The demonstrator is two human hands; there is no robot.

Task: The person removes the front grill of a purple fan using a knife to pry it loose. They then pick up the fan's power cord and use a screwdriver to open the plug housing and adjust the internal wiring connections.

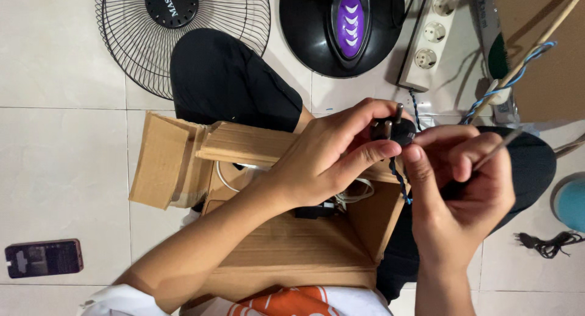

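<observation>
Two hands meet above an open cardboard box [292,249]. The left hand [329,161] has its fingers clamped on a black plug [396,131], prongs up. The right hand [463,182] grips a thin tool [506,144] beside the plug's twisted cord [399,182].
</observation>
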